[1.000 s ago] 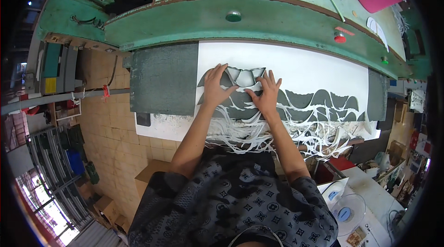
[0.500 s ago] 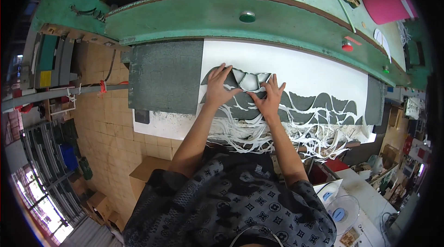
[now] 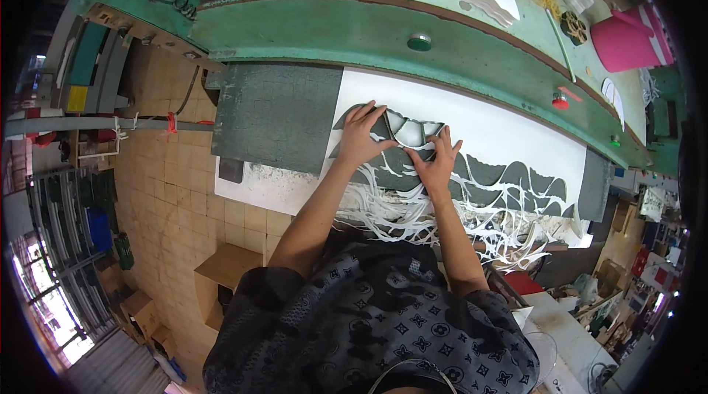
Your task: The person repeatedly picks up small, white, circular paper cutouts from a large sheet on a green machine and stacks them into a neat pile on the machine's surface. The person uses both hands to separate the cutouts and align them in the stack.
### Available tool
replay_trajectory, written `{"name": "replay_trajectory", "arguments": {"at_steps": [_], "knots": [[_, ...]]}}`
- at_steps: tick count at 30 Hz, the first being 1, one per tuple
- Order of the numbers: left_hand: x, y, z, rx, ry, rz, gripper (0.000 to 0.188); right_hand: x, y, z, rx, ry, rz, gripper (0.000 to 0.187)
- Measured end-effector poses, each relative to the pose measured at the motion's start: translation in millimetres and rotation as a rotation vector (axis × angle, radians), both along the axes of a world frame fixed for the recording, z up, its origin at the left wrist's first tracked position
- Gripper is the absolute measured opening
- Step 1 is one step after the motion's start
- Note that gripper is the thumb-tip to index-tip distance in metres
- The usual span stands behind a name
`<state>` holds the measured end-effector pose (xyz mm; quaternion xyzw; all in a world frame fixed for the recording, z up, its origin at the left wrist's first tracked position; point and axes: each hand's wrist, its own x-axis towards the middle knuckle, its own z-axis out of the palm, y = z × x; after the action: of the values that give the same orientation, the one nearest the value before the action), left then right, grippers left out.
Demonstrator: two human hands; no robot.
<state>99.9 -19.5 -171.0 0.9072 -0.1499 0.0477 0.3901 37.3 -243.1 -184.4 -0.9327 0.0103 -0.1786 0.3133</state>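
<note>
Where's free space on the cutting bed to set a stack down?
Free: the grey mat left of the left hand, and the uncut white sheet between the hands and the green press beam. Crowded: the cutter under both hands, right hand included, and the white scrap strips along the near edge.

Bare white sheet (image 3: 487, 125) lies open; green press beam (image 3: 354, 33) blocks beyond.

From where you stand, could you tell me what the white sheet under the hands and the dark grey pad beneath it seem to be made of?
The white sheet looks like thin matte foam or card: its cut leftovers curl into limp strips. The dark grey pad looks like a dull rubbery cutting mat, faintly scored. Neither is certain.
</note>
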Motion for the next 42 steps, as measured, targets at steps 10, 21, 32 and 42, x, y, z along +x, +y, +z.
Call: {"name": "replay_trajectory", "arguments": {"at_steps": [10,21,32,42], "knots": [[-6.3,2.8,85.4,-0.479,-0.171,0.193,0.034,-101.6,5.2,76.2,0.241,0.268,0.117,0.057],[-22.5,-30.1,172.6,-0.387,-0.214,0.246,0.040,-181.5,11.9,48.0,-0.161,0.354,0.489,0.046],[-67.8,-17.4,152.2,-0.260,-0.240,0.240,0.042,-199.8,12.9,21.7,-0.086,0.103,0.447,0.039],[-204.7,73.9,23.1,0.150,0.044,-0.172,0.038,-233.3,0.8,45.7,-0.054,0.089,-0.062,0.059]]}}
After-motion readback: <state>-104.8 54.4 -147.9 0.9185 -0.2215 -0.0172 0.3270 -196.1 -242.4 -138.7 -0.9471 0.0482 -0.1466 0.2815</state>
